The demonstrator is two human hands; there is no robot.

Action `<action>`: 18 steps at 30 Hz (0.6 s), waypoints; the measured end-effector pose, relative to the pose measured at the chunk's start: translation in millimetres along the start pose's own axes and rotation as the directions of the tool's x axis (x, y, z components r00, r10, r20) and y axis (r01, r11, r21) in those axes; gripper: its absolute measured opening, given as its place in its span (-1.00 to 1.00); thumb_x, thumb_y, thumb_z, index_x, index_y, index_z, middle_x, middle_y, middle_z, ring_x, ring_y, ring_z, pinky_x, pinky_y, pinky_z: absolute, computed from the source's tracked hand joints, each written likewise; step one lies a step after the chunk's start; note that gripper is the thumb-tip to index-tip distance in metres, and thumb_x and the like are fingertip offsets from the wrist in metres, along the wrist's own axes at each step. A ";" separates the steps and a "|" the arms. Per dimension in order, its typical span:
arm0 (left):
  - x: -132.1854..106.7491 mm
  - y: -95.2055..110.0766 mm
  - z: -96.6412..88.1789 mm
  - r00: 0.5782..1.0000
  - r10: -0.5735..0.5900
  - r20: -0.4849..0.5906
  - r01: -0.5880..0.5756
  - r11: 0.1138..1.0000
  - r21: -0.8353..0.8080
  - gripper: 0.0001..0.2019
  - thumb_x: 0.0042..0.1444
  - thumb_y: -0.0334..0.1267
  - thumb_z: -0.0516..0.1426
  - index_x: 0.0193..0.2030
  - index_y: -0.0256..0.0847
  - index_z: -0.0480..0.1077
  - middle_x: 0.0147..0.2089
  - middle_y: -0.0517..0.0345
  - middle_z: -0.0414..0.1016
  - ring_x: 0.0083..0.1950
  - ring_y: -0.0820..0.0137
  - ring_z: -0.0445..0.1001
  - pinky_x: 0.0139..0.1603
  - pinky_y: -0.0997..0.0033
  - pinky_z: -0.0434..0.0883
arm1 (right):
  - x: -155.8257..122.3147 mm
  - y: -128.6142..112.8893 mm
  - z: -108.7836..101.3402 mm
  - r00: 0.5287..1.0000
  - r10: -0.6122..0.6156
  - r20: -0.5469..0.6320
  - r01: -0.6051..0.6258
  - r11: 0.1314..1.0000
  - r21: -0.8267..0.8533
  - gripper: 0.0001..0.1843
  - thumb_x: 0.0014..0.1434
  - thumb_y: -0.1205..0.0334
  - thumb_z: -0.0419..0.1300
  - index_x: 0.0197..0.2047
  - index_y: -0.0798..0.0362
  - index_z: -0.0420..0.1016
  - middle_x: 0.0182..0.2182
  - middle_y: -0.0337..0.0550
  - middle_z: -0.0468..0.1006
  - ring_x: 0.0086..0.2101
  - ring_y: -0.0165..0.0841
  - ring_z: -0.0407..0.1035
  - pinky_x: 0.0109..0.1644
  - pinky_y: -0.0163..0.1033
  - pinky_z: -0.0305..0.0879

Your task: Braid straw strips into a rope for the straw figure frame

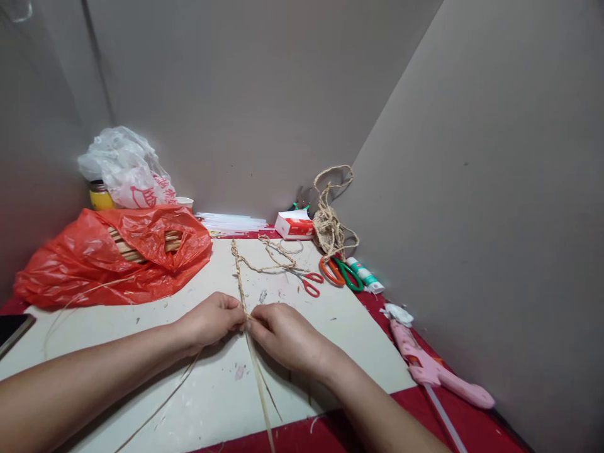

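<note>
The left hand (212, 319) and right hand (285, 333) pinch the straw braid's (240, 280) lower end in their fingers (234, 316) above the desk (358, 358); a slackened grip could let the loose strands (258, 384) untwist.

Open board (346, 343) rightward — scissors (306, 277) beyond, red bag (151, 277) blocking far left

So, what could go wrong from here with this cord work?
The twisted cord might loosen if the left hand or right hand slackens, since the strands below are loose. Those trailing strands could also tangle. Farther back, the looped cord lies close by the small red-handled scissors, so it may snag there.
</note>
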State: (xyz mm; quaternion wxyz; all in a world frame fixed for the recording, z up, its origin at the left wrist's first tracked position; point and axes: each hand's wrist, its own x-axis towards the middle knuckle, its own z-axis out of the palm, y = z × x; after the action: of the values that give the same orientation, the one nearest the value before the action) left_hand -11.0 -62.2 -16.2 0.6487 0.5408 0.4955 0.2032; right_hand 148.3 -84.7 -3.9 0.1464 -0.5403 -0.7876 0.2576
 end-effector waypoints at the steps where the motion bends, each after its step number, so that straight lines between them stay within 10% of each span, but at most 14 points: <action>1: -0.3 0.1 0.3 1.000 0.007 -0.004 -0.007 1.000 -0.005 -0.86 -0.12 -0.29 0.02 -0.63 -0.22 0.16 -0.73 0.40 0.02 -0.73 0.64 -0.12 -0.68 0.50 -0.21 | -0.3 -0.2 -1.8 1.000 0.008 0.007 -0.008 1.000 0.009 -0.75 0.12 0.25 -0.01 -0.56 0.10 0.32 -0.57 -0.18 0.39 -0.53 -0.45 0.17 -0.45 -0.33 -0.04; 8: -1.0 -0.8 -0.6 1.000 0.028 0.002 -0.028 0.999 -0.044 -0.86 -0.12 -0.28 0.03 -0.63 -0.22 0.19 -0.74 0.39 0.01 -0.73 0.63 -0.13 -0.70 0.48 -0.22 | -4.3 -9.2 -0.4 0.982 0.051 0.182 -0.092 0.971 0.223 -0.73 0.10 0.33 -0.05 -0.51 0.12 0.41 -0.60 -0.21 0.41 -0.54 -0.45 0.22 -0.47 -0.37 0.05; 18: -4.7 1.4 -0.9 0.997 0.051 0.063 -0.041 0.988 -0.151 -0.81 -0.12 -0.25 0.13 -0.61 -0.23 0.21 -0.76 0.39 0.05 -0.74 0.64 -0.10 -0.71 0.51 -0.19 | -23.1 -34.9 5.8 0.989 0.007 0.151 0.023 0.980 -0.197 -0.65 0.16 0.29 -0.10 -0.40 0.16 0.49 -0.45 -0.01 0.54 -0.49 -0.38 0.30 -0.43 -0.31 0.05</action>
State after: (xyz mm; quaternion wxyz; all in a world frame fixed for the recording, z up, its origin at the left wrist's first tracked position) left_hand -13.4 -65.0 -12.9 0.6987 0.5085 0.4443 0.2363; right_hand 126.9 -117.4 12.0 0.0329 -0.5280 -0.8203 0.2173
